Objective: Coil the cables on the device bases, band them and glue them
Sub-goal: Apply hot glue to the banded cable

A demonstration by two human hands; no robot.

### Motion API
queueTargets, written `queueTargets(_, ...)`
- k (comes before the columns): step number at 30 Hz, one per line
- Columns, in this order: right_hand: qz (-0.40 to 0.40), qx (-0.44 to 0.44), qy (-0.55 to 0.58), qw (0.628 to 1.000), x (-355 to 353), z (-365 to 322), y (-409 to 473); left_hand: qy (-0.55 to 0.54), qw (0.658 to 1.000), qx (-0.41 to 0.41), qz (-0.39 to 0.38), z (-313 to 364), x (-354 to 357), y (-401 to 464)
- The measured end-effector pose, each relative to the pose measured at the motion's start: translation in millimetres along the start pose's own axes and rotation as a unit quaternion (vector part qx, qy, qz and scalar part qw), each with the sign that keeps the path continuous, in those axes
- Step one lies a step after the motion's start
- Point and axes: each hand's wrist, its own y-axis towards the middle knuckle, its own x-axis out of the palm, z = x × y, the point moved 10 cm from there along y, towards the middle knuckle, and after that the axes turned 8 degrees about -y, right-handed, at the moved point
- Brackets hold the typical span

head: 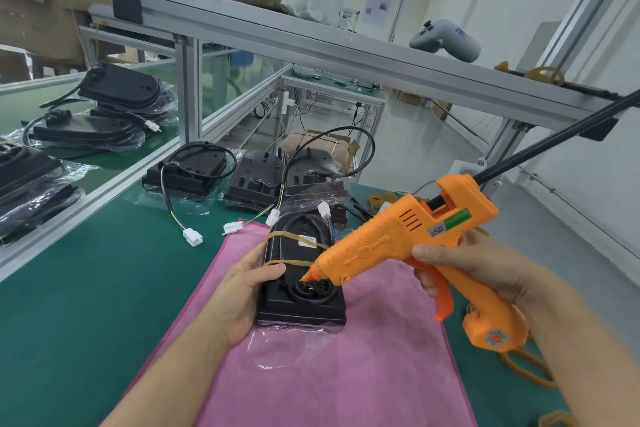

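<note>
Two hands: one glue gun [408, 239], one banded base [301, 274].

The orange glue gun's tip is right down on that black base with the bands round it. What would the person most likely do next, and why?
Probably squeeze the trigger to lay glue on the coiled cable. The glue gun in the right hand already has its nozzle at the coil, two rubber bands already cross the device base, and the left hand grips its side on the pink cloth.
</note>
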Motion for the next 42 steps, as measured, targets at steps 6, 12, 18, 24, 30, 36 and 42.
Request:
queueTargets(6,-0.005,-0.001,0.002,1.000,2.1,-0.9,1.2,0.000,1.000,0.001,0.005,0.1,-1.5,-0.2)
queueTargets(12,0.003,0.008,-0.008,1.000,-2.8,1.3,-0.3,0.001,1.000,-0.002,0.006,-0.6,-2.3,0.4)
queueTargets(18,-0.006,0.010,-0.003,1.000,-3.6,0.2,-4.4,-0.002,1.000,-0.005,0.006,-1.0,-2.7,0.6)
queueTargets(24,-0.011,0.009,-0.008,1.000,-3.0,-1.4,-6.2,-0.002,1.000,-0.006,0.007,-1.3,-1.9,0.2)
queueTargets(30,-0.014,0.010,-0.011,1.000,-2.3,-1.4,-4.8,-0.001,1.000,-0.008,0.006,-1.3,-1.9,0.4)
queueTargets(36,-0.008,0.010,-0.003,1.000,-2.2,-1.5,-4.3,-0.001,1.000,-0.008,0.006,-1.6,-3.0,1.0)
queueTargets(42,-0.002,0.002,0.002,1.000,-3.1,-4.1,-3.9,-0.005,1.000,-0.007,0.003,-1.8,-2.3,1.1)
